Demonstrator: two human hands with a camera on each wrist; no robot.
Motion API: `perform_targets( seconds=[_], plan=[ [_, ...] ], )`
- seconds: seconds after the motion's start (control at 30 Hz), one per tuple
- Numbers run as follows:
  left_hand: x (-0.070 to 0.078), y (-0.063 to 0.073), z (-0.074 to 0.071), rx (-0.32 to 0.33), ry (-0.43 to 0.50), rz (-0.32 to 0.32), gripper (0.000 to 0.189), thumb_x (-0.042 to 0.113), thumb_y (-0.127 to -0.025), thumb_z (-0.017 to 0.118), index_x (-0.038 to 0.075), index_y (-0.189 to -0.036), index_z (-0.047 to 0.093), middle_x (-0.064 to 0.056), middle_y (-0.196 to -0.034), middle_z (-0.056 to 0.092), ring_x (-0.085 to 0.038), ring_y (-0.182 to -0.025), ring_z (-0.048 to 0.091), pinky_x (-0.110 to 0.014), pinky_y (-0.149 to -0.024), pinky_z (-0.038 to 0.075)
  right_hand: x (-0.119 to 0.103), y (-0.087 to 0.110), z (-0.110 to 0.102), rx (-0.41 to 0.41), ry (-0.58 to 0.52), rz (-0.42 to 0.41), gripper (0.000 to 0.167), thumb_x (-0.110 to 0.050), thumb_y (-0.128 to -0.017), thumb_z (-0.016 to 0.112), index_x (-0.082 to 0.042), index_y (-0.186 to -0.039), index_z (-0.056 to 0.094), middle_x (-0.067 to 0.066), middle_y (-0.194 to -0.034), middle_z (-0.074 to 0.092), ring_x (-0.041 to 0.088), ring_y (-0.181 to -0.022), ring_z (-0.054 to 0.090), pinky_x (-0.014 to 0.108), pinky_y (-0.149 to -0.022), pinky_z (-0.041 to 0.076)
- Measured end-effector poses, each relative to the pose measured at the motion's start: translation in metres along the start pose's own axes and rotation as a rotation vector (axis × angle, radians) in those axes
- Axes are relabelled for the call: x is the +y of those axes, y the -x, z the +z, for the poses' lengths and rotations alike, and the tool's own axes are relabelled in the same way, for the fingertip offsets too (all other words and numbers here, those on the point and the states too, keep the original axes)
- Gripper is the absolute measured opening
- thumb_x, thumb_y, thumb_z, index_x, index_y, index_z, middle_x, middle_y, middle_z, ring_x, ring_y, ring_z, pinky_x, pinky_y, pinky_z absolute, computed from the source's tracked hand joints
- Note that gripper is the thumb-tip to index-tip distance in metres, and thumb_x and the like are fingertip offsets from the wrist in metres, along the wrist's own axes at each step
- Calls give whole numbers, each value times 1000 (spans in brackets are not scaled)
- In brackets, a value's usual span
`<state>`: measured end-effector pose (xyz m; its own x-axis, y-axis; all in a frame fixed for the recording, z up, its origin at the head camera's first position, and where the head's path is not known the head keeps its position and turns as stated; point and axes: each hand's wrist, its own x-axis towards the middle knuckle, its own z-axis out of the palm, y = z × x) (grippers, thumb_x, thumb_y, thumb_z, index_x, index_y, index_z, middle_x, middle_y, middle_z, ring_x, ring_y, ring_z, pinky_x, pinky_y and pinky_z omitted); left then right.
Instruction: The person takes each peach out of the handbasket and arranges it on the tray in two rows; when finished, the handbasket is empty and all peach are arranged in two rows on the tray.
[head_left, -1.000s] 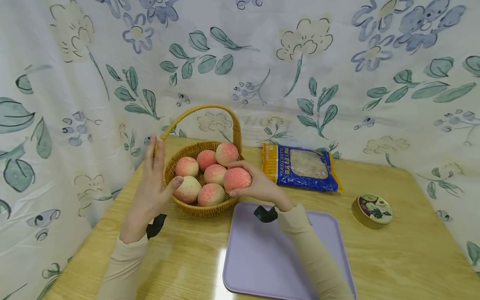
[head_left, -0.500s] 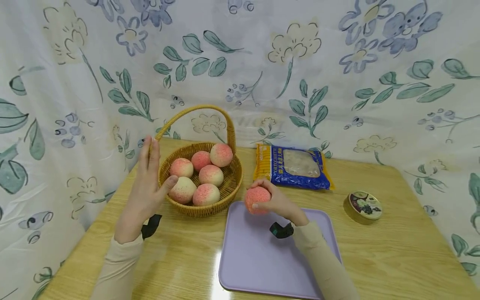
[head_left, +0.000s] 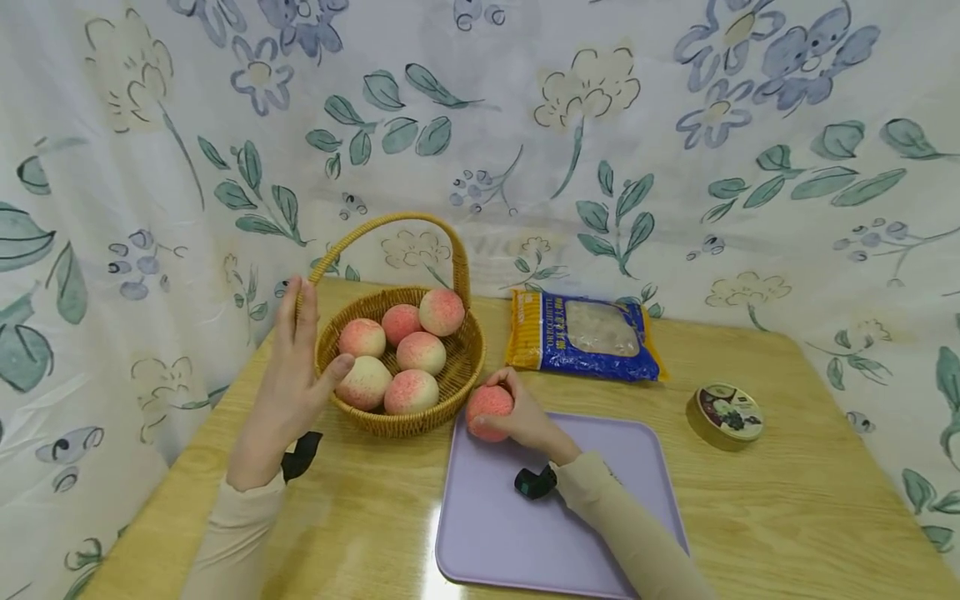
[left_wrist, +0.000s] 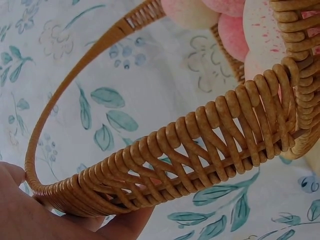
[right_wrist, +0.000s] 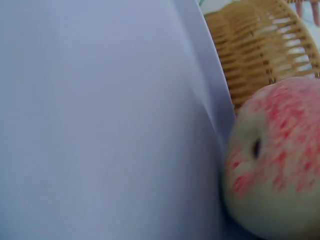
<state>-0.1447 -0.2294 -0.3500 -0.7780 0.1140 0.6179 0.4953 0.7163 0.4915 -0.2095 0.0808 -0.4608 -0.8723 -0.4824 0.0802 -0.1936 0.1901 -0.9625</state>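
A wicker basket (head_left: 397, 427) with a tall arched handle (head_left: 392, 218) stands on the table, holding several pink-and-cream peaches (head_left: 412, 392). At its left side is my left hand (head_left: 281, 400), fingers straight and pointing up beside the handle, thumb spread toward the rim. The left wrist view has this hand (left_wrist: 30, 210) against the woven handle (left_wrist: 180, 150). My right hand (head_left: 528, 421) grips a pinker peach (head_left: 489, 410) at the far left corner of a lilac tray (head_left: 525, 533). In the right wrist view that peach (right_wrist: 280, 165) is beside the tray's raised edge (right_wrist: 207, 75).
Behind the tray lies a blue-and-yellow pasta bag (head_left: 588, 335). A round flat tin (head_left: 726, 415) stands on the wooden table (head_left: 810, 500) at the right. A floral curtain (head_left: 510, 125) hangs along the back and left sides.
My right hand has taken the pink peach out of the basket to the right, over the tray, then lower and slightly back left. My left hand stays at the handle.
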Motion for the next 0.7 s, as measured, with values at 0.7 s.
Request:
perform_targets(
  seconds=[0.7],
  plan=[
    [4,0,-5,-13,-11,-6,86,69,-92,36,28,-157,-4,-9,-164,-6,-44,-148,9,-73,-105,22,-14,0,-19,-251,215,-57,79,-16,-85,74,-1,-144,24,27,-146,35,45,-134,38,57,-109,34]
  ],
)
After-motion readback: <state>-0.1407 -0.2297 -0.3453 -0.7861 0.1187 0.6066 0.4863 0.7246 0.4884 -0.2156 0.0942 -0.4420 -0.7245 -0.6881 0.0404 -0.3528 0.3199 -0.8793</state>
